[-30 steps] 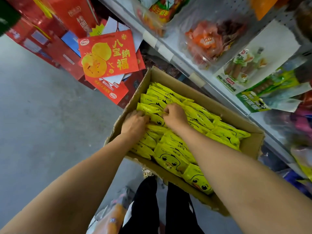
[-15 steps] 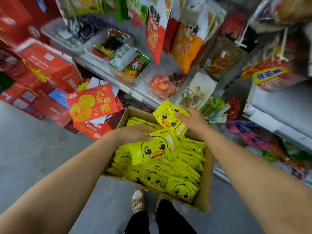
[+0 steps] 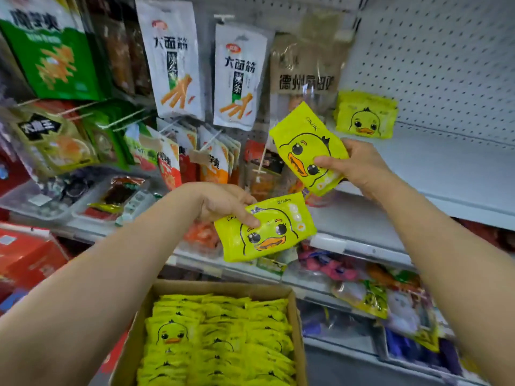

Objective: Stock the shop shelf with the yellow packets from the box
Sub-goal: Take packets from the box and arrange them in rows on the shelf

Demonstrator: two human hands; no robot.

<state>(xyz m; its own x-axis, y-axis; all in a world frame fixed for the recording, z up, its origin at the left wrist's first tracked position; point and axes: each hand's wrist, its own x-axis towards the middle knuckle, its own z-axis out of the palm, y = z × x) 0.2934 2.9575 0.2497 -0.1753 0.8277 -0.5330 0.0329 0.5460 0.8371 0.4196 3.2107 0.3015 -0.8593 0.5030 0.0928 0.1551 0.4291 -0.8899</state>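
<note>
The left hand (image 3: 223,203) pinches one yellow packet (image 3: 264,228) above the box (image 3: 296,330) of packets, fingers curled over its edge. The right hand (image 3: 359,162) grips a second packet (image 3: 306,147) near the grey shelf (image 3: 446,174), where what looks like a small stack of packets (image 3: 366,115) stands.

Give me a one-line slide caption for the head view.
Left hand and right hand each lift a yellow duck packet from the box toward the white shelf.
</note>
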